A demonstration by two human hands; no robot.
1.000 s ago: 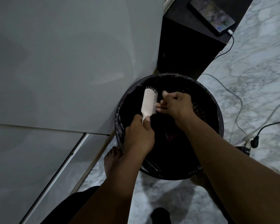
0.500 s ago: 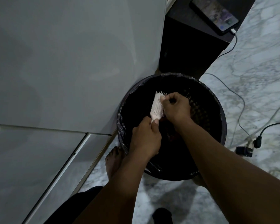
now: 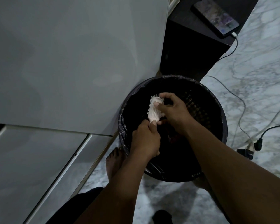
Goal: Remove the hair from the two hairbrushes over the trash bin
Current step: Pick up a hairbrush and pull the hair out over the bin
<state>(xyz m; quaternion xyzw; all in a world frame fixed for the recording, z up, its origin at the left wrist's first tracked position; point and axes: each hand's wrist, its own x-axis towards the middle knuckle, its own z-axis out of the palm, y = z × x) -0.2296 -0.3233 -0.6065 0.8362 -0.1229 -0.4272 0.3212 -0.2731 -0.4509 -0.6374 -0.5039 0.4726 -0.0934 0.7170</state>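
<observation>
Nearest, a bare foot point(image 3: 114, 160) stands on the marble floor point(image 3: 257, 88) just beside the left rim of the trash bin point(image 3: 220, 120), and both forearms reach forward over the bin's near edge. The left hand point(image 3: 145, 139) is curled into a fist, its grip wrapped tight around the handle of the hairbrush point(image 3: 154, 109), thumb lying along the handle's top. The brush is pale pink and sits above the bin's dark opening, left of centre. Its long axis runs away from the person, tilted slightly rightward, with the head pointing to the far rim and the bristles facing right and partly upward. The right hand point(image 3: 173, 110) comes in from the right, wrist bent. Its thumb presses on the bristle face, and its fingers point(image 3: 166, 95) hook over the far end of the head, a narrow pinching grip on the bristles; hair between the fingertips cannot be made out. The bin is lined with a black bag and its inside is too dark to read. A white cabinet panel point(image 3: 71, 54) crowds it on the left, and a dark stand point(image 3: 192, 50) sits behind it, so open floor lies only to the right. There, cables point(image 3: 240, 110) and a plug point(image 3: 258, 143) trail. Farthest, a phone point(image 3: 215, 16) lies on the stand.
</observation>
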